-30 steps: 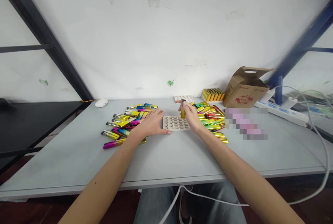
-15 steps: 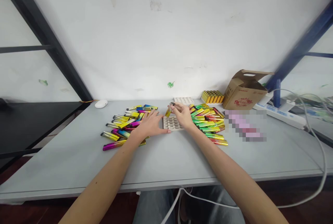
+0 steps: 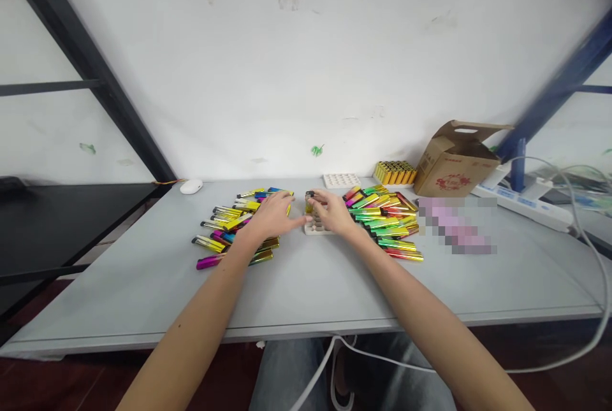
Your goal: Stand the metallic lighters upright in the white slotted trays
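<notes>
My right hand (image 3: 333, 212) pinches a gold lighter (image 3: 308, 203) with a dark top. It stands nearly upright at the far left corner of a pale tray of round holes (image 3: 315, 229). Whether its lower end sits in a hole is hard to see, and the hand covers much of the tray. My left hand (image 3: 273, 218) is open, thumb stretched toward the tray's left side and fingers over the edge of the left pile of shiny lighters (image 3: 210, 243). A second pile of lighters (image 3: 389, 223), green, gold and red, lies just right of my right hand.
By the wall stand another pale holed tray (image 3: 342, 180) and a tray filled with upright yellow lighters (image 3: 396, 173). An open cardboard box (image 3: 454, 172) and a white power strip (image 3: 523, 207) are on the right. A white rounded device (image 3: 191, 187) lies back left; a white cable (image 3: 603, 283) hangs over the edge.
The lighter in my right hand has gone from tilted to nearly upright, at the tray's far left corner. My left hand stays open beside the tray. The view has shifted slightly.
</notes>
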The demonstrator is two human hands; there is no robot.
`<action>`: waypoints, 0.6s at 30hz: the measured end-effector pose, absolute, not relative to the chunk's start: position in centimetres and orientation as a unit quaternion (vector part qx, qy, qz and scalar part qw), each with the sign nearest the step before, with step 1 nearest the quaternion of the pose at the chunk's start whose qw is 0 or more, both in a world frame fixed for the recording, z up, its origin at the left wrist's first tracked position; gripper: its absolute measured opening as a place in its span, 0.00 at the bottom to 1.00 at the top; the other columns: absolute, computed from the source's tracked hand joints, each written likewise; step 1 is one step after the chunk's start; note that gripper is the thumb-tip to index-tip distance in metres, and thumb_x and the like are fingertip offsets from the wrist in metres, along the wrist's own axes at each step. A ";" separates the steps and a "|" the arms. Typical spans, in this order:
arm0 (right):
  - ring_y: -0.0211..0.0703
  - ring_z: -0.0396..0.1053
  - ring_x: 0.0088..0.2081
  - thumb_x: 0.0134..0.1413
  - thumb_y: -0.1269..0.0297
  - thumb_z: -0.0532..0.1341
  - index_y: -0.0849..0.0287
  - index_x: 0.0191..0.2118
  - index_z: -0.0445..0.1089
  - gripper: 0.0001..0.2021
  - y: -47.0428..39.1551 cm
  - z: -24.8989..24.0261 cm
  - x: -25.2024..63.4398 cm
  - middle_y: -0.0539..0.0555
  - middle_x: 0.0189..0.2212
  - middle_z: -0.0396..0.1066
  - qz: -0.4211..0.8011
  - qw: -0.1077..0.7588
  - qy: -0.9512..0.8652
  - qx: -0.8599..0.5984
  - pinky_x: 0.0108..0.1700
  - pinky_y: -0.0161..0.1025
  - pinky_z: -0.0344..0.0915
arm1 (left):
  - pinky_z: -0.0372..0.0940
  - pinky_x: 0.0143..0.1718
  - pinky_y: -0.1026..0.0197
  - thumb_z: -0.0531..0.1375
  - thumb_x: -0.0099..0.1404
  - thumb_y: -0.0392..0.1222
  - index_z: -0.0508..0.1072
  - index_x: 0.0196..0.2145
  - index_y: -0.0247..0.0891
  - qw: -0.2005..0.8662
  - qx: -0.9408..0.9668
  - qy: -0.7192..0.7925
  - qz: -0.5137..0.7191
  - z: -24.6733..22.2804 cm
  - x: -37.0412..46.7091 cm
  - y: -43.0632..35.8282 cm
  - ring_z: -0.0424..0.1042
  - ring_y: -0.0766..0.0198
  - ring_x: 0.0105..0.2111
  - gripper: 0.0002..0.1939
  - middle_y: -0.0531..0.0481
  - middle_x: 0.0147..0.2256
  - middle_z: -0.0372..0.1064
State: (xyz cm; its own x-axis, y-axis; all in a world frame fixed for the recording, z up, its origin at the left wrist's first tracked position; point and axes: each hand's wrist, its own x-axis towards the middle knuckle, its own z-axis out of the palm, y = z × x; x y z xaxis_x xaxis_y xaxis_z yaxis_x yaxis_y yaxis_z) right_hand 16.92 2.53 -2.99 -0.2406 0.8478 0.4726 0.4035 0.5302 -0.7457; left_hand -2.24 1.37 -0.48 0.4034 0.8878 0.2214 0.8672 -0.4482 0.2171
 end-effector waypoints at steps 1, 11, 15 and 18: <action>0.49 0.75 0.42 0.60 0.62 0.57 0.55 0.45 0.72 0.11 2.5 -3.0 17.0 0.56 0.40 0.78 0.228 0.439 -0.753 -0.433 0.47 0.45 0.67 | 0.57 0.59 0.47 0.50 0.66 0.62 0.70 0.53 0.35 0.028 0.825 0.538 0.169 -0.2 -2.5 1.5 0.61 0.47 0.59 0.30 0.37 0.58 0.63; 0.50 0.74 0.44 0.61 0.64 0.55 0.55 0.44 0.72 0.10 1.7 -2.9 17.4 0.58 0.41 0.78 0.119 0.320 -0.803 -0.488 0.46 0.42 0.65 | 0.55 0.61 0.44 0.59 0.60 0.54 0.74 0.47 0.38 -0.003 0.818 0.566 0.108 -1.1 -4.0 2.4 0.57 0.44 0.62 0.22 0.40 0.59 0.63; 0.50 0.73 0.46 0.62 0.64 0.55 0.56 0.50 0.70 0.13 2.2 -3.4 17.2 0.59 0.44 0.77 0.118 0.325 -0.805 -0.482 0.47 0.42 0.65 | 0.52 0.62 0.41 0.58 0.61 0.48 0.75 0.44 0.40 -0.012 0.839 0.535 0.102 -1.3 -3.2 2.1 0.53 0.43 0.64 0.17 0.41 0.61 0.60; 0.51 0.73 0.47 0.62 0.64 0.55 0.57 0.54 0.67 0.16 2.6 -3.7 17.0 0.59 0.44 0.77 0.112 0.331 -0.796 -0.493 0.49 0.44 0.65 | 0.56 0.59 0.44 0.56 0.63 0.45 0.75 0.43 0.41 -0.019 0.859 0.502 0.096 -0.9 -2.3 1.7 0.59 0.46 0.60 0.13 0.42 0.54 0.67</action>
State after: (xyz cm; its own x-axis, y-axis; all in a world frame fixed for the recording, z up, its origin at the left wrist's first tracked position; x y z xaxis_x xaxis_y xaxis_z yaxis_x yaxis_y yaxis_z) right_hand 16.96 2.57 -3.67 -0.2937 0.8603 0.4166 0.7116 0.4878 -0.5057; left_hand -2.35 1.65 -0.89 0.4772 0.8593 0.1841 0.8668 -0.4948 0.0628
